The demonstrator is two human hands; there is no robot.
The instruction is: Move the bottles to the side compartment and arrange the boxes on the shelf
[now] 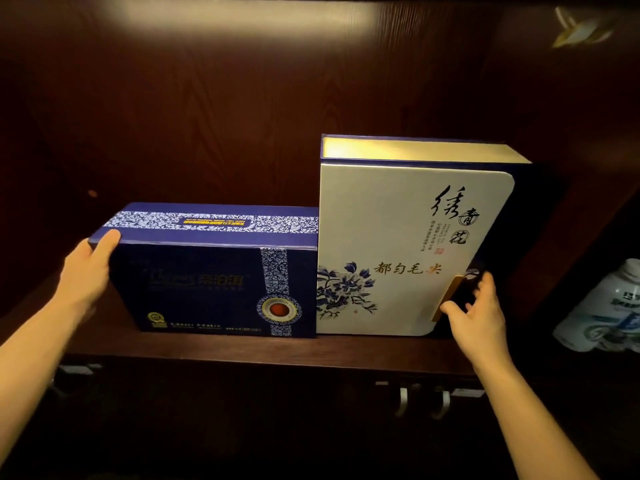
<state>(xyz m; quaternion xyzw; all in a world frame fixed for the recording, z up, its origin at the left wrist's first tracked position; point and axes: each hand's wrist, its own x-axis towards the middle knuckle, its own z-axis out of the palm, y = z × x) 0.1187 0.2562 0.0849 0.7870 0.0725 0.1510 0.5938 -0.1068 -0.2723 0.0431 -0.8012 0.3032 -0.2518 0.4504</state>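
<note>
Shadow swallows most of the cabinet: the back panel is dark wood, and the lower doors under the shelf show only two pale handles. At the far right, in the side compartment past the divider, white bottles with blue printing stand partly cut off by the frame edge; I cannot count them. Something pale and blurred sits at the upper right corner, too smeared to name.

Both arms reach in from below, bare to the edge of the view. The left hand lies flat against the left end of the dark blue box, thumb laid over its top corner, fingers hidden behind the side. The right hand is at the lower right edge of the white box, fingers spread and curled loosely around that edge by a tan tab; whether its grip is actually closed on the box I cannot tell.

The two boxes stand upright on the shelf, touching side by side. The blue one is lower and wider, with a white floral band and a round red emblem. The white one is taller, with black calligraphy, gold characters and a blue flower print, and has a blue spine.
</note>
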